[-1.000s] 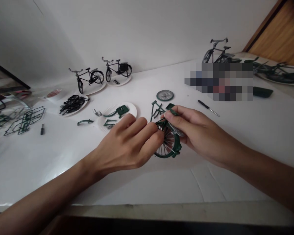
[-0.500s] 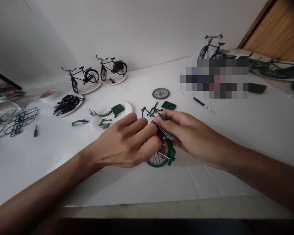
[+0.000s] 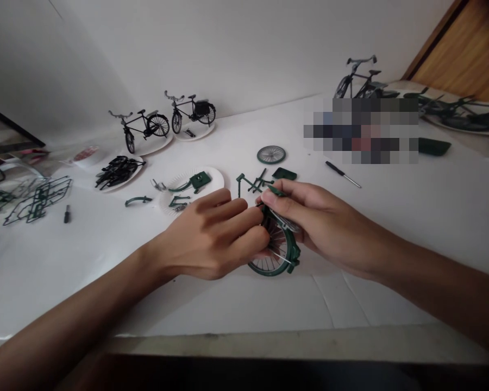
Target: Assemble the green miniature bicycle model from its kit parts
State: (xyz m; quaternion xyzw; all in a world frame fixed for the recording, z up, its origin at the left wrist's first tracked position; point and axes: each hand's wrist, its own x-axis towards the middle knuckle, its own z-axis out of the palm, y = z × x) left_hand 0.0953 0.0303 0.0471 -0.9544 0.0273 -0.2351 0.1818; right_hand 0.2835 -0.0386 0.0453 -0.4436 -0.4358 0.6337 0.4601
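Note:
A green model bicycle wheel with thin spokes and a green mudguard is held just above the white table, between both hands. My left hand is closed on the wheel's left side, its fingertips hidden behind the knuckles. My right hand pinches the small green and silver parts at the top of the wheel assembly between thumb and fingers. Just beyond the hands lie a green frame, a green flat piece and a loose wheel.
A white plate holds green parts, left of centre. A screwdriver lies right, a shorter one left. Black model bicycles stand at the back. Green part frames lie far left, a black heap behind them.
The view has shifted slightly, so the table items appear a little further right. Both hands keep their hold, and the wheel's lower part has moved slightly right relative to my left hand.

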